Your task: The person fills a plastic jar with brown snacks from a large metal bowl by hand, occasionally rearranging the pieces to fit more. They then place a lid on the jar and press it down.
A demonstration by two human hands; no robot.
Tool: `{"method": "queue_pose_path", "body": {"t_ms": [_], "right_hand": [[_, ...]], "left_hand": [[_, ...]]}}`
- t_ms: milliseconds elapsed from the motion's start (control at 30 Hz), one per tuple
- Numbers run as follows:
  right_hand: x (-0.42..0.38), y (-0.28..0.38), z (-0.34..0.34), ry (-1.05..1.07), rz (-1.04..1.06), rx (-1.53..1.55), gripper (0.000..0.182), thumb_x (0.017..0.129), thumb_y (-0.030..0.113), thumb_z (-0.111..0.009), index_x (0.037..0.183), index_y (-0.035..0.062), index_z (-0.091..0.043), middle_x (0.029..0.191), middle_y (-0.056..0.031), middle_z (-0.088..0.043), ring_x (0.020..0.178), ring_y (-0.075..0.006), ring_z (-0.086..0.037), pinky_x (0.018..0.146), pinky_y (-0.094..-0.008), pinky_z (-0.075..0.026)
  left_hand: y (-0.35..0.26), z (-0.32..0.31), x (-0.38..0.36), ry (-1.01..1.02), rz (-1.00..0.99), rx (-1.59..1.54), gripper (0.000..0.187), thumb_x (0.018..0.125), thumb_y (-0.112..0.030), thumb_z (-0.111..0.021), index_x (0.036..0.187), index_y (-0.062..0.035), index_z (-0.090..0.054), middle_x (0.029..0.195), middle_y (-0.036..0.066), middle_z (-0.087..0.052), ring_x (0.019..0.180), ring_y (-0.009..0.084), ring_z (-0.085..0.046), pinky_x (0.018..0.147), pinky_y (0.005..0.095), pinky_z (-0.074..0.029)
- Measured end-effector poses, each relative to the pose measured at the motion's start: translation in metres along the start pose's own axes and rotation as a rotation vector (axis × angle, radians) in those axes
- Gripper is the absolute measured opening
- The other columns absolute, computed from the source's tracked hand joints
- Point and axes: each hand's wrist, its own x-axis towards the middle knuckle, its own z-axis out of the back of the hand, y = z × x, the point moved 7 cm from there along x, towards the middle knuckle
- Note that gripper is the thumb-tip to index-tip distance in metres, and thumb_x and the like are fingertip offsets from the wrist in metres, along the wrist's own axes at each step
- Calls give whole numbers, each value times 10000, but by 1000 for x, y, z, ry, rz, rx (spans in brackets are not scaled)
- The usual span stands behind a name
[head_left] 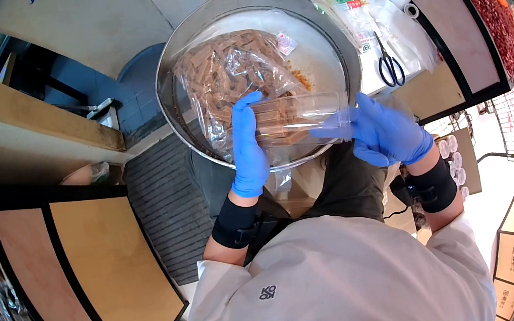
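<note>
Head view: clear plastic container (298, 119), boxy and thin-walled, held over the near rim of a round steel basin (324, 33); its long axis runs 9 to 3 o'clock. Left hand (248, 145), blue-gloved, wraps the 9 o'clock end; right hand (384, 129), also gloved, pinches the 3 o'clock end. Brown stick-shaped pieces fill a crinkled transparent bag (225, 74) in the basin at 11 o'clock. Black-handled scissors (389, 63) lie on the surface at 2 o'clock.
</note>
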Motion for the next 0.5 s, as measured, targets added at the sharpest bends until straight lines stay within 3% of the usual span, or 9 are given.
{"method": "queue_pose_path", "body": {"t_ms": [500], "right_hand": [[-1,-9,-2,-68,-52,-290,741,1042,580,-161,1426,20,-458,1215,-78,-659,434,-98,-357,437,-218,-326]], "left_hand": [[7,3,0,16,9,46,383,1042,-372,-454,1267,-87,-576,1183,35,-605,1115,152,-564,1021,309,-412]]}}
